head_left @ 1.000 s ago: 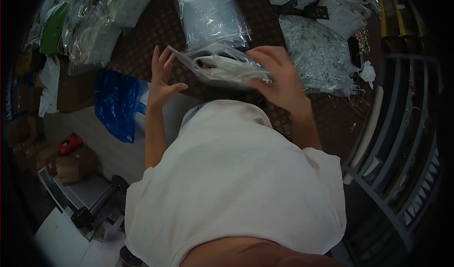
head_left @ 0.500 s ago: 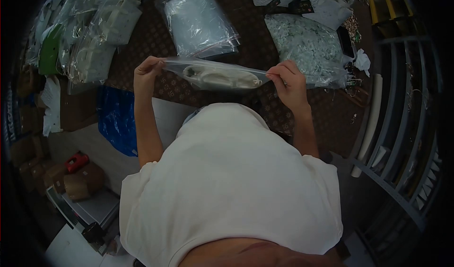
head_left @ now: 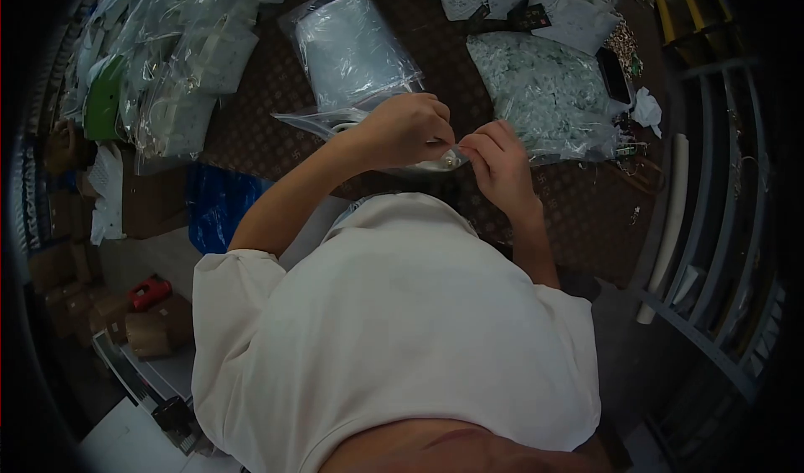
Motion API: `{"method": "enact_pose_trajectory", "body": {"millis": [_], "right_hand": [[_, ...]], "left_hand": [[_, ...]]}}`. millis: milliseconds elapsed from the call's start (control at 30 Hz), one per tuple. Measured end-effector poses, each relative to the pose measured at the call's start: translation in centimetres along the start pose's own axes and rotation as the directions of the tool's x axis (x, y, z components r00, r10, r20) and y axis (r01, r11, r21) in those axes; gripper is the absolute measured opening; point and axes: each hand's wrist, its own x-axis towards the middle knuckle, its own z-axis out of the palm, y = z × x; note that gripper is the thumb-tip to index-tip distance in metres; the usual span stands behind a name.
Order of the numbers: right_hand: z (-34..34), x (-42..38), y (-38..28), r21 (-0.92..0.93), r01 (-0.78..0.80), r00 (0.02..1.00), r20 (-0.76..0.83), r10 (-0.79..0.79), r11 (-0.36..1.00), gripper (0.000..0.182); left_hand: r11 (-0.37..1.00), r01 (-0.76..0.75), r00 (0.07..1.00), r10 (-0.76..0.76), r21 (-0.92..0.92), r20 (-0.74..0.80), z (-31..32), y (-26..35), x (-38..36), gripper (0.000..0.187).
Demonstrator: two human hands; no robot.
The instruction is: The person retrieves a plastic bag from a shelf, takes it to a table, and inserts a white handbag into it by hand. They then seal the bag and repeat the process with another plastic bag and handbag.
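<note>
A clear plastic zip bag (head_left: 306, 121) lies in front of my body at the table's near edge, with a pale, rounded item (head_left: 438, 164) partly showing inside. My left hand (head_left: 409, 128) reaches across the bag and hides much of it, its fingers pinched on the top edge near the right corner. Close beside it, my right hand (head_left: 497, 160) pinches that same corner between thumb and fingers. The bag's left corner sticks out free past my left forearm.
A stack of clear plastic bags (head_left: 347, 50) lies ahead on the brown patterned table (head_left: 251, 130). Bagged white goods (head_left: 180, 96) pile up at the left. A big bag of small pale-green packets (head_left: 544, 92) and a dark phone (head_left: 614, 75) lie right. Metal racks (head_left: 712, 205) stand at far right.
My left hand has let go of the bag's left corner and moved right along its top edge, up to my right hand. My right hand stays at the right corner.
</note>
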Motion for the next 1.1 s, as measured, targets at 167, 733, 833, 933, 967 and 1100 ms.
{"method": "enact_pose_trajectory", "body": {"millis": [167,733,833,933,967,1100], "right_hand": [[0.0,-0.2,0.6,-0.005,-0.012,0.998,-0.062,0.011,1.0,0.004],[-0.1,1.3,1.9,-0.082,-0.053,0.996,-0.077,0.047,0.995,0.006],[0.1,1.5,1.9,-0.05,-0.074,0.996,-0.043,0.072,0.996,0.007],[-0.3,1.8,1.8,-0.045,-0.086,0.995,-0.054,0.083,0.995,0.008],[-0.6,1.6,2.0,-0.01,-0.138,0.99,-0.036,0.138,0.99,0.008],[-0.4,1.5,1.6,0.118,-0.228,0.973,0.058,0.222,0.967,0.013]], "left_hand": [[0.999,0.049,0.998,-0.048,-0.02,0.038,-1.1,-0.9,-1.0,0.008],[0.885,0.384,0.914,-0.323,0.263,-0.246,-8.9,-4.9,-16.5,0.01],[0.881,0.428,0.889,-0.37,0.203,-0.269,-9.2,-4.8,-18.4,0.011],[0.811,0.545,0.838,-0.521,0.213,-0.162,-10.1,-3.8,-18.3,0.022],[0.81,0.502,0.864,-0.458,0.303,-0.21,-10.3,-2.8,-17.2,0.032],[0.895,0.306,0.933,-0.214,0.324,-0.288,-5.1,-0.4,-10.6,0.059]]}}
